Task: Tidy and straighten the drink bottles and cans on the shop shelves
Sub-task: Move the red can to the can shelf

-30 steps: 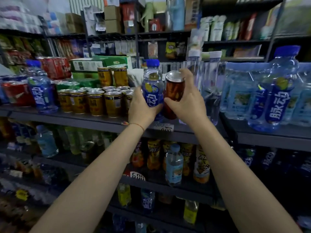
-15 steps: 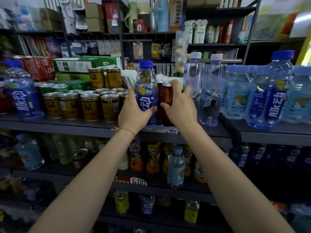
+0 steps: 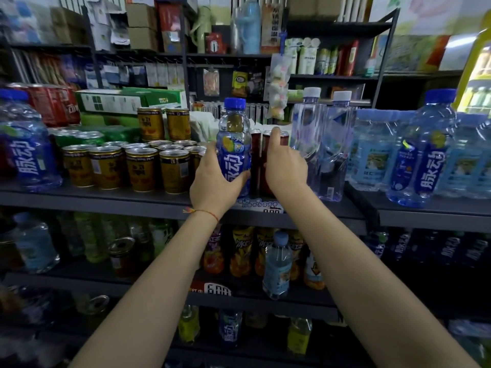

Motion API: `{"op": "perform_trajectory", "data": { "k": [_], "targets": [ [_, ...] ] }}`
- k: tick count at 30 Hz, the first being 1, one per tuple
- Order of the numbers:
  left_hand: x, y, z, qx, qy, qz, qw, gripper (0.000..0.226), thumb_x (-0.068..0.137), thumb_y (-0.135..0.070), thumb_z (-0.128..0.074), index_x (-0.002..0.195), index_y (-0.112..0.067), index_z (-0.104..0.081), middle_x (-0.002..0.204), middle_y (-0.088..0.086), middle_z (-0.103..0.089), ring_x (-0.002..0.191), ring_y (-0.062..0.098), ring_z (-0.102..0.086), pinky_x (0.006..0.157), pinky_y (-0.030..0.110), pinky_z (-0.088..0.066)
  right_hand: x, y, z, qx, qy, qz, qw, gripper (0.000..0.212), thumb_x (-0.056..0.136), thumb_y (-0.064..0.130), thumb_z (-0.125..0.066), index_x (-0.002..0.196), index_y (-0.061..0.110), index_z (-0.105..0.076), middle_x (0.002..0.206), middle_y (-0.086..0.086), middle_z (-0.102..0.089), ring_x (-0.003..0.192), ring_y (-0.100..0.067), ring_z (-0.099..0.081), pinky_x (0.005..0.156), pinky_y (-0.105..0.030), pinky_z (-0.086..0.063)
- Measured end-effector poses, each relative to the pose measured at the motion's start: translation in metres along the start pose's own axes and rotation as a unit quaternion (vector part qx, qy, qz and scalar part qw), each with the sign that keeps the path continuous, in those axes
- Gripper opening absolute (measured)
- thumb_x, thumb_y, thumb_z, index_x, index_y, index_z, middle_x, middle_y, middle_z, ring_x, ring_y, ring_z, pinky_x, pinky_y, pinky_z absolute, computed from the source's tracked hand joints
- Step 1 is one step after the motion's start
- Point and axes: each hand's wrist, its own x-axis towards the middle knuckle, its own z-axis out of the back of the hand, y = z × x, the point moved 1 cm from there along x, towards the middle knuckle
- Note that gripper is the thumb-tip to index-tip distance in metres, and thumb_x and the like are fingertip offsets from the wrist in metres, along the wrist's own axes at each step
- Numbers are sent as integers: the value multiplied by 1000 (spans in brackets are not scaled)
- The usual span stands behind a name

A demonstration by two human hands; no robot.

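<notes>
Risk at frame centre: left hand [image 3: 212, 181] grips bottle [image 3: 233, 144]; right hand [image 3: 285, 166], fingers straight, presses red can [image 3: 268, 160], which may topple neighbouring cans.

**Dim shop, bright corner**

Dull, bluish light across the shelves [image 3: 159, 200]. A bright glow washes out the top right corner. Lower rows sink into shadow. Edges bow and smear with wide-angle blur; the centre bottle [image 3: 233, 144] reads sharpest.
</notes>
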Motion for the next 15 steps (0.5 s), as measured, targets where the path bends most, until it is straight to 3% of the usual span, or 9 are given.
{"op": "perform_trajectory", "data": {
  "k": [8, 11, 13, 15],
  "targets": [
    [-1, 2, -1, 1, 0, -3, 1000, 84, 75, -52, -77, 142, -26, -34, 139, -1, -53, 124, 24, -55, 90, 45, -53, 8, 0, -12, 35, 6, -12, 999, 78, 96, 7, -56, 157, 12, -6, 99, -16, -69, 84, -33, -67, 59, -37, -42],
    [0, 3, 0, 2, 11, -2, 1000, 87, 75, -54, -77, 144, -26, -32, 141, 0, -52, 126, 25, -53, 93, 47, -53, 2, -1, -7, 61, -24, -11, 998, 85, 96, 8, -54, 159, 16, 3, 81, -8, -64, 67, -25, -61, 51, -34, -40],
    [2, 6, 3, -24, 50, -2, 998, 92, 76, -55, -76, 149, -27, -26, 145, 0, -49, 131, 24, -50, 99, 49, -50, -6, 1, -2, 123, -73, 3, 990, 75, 97, 10, -49, 158, 14, -6, 70, -2, -56, 55, -21, -54, 45, -31, -37],
    [2, 9, 10, -90, 101, 21, 991, 91, 83, -48, -73, 154, -27, -20, 150, 0, -45, 135, 21, -45, 106, 49, -45, -15, 8, 1, 279, -60, 5, 958, 51, 99, 19, -50, 146, 12, -31, 78, -3, -61, 60, -21, -58, 49, -35, -43]
  ]
}}
